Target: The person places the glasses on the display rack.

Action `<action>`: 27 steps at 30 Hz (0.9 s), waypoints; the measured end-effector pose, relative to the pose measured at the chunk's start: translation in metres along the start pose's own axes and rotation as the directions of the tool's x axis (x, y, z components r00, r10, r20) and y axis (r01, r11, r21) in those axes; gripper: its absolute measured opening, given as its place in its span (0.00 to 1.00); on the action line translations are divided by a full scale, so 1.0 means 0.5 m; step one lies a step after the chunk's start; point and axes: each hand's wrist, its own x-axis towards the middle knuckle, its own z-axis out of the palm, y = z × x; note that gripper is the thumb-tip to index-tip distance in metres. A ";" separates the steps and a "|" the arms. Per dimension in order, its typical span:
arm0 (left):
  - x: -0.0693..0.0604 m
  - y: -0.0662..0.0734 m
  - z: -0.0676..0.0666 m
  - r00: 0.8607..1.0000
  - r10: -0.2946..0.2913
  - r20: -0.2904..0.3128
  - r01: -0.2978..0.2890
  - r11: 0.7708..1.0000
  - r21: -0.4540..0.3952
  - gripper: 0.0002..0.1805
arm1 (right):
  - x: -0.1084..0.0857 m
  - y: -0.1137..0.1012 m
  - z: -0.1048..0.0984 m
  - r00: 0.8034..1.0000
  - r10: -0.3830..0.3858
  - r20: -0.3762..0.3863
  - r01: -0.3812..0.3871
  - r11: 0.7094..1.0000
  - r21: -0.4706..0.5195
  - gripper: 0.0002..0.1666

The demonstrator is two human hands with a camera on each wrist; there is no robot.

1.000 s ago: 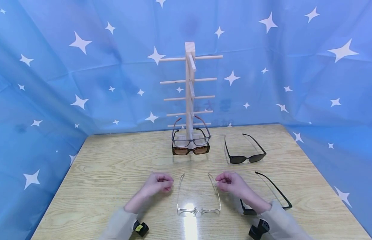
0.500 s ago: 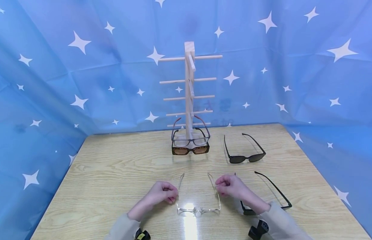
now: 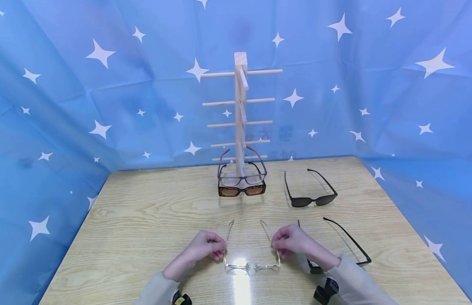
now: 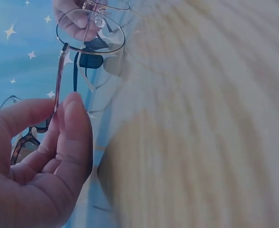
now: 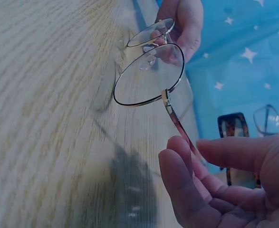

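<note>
A pair of thin metal-rimmed eyeglasses (image 3: 252, 267) with clear round lenses lies unfolded on the table, lenses toward me. My left hand (image 3: 207, 245) pinches its left temple between thumb and fingers; the left wrist view shows the temple (image 4: 60, 78) at the fingertips. On the other side, my right hand (image 3: 293, 240) pinches the right temple (image 5: 175, 118), also between thumb and fingertips. The rims (image 5: 151, 76) look free of both hands. Parts of the temples are hidden behind the fingers.
Black-framed glasses (image 3: 354, 243) lie partly under my right forearm. Black sunglasses (image 3: 313, 201) sit farther back. A wooden display rack (image 3: 240, 114) with several pegs stands at the back, holding blue-grey glasses (image 3: 241, 181) above tortoiseshell sunglasses (image 3: 241, 192). A starry blue curtain (image 3: 144, 84) hangs behind.
My left hand has moved right and toward me to the left temple. My right hand has closed in on the right temple, whose tip has shifted slightly inward.
</note>
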 end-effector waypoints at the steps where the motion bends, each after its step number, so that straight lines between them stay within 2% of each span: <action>1: 0.000 0.000 0.000 1.000 -0.004 -0.002 0.004 1.000 -0.006 0.11 | 0.000 0.000 0.001 1.000 0.004 0.008 -0.004 1.000 -0.003 0.07; 7: 0.001 -0.005 0.000 0.999 -0.031 -0.011 0.031 0.999 -0.031 0.12 | -0.003 -0.003 0.003 0.998 0.030 0.048 -0.030 0.999 0.011 0.07; 13: -0.003 -0.004 -0.004 0.999 -0.047 -0.011 0.046 0.996 -0.070 0.13 | -0.007 -0.008 0.000 0.996 0.042 0.076 -0.048 0.996 0.081 0.10; 22: -0.012 0.027 -0.007 1.000 -0.007 0.027 0.011 0.991 -0.135 0.14 | -0.020 -0.032 -0.021 0.996 0.037 0.087 -0.050 0.988 0.147 0.14; 27: -0.017 0.051 -0.010 0.999 0.010 0.036 -0.005 0.988 -0.156 0.12 | -0.026 -0.050 -0.036 0.996 0.014 0.088 -0.029 0.984 0.176 0.11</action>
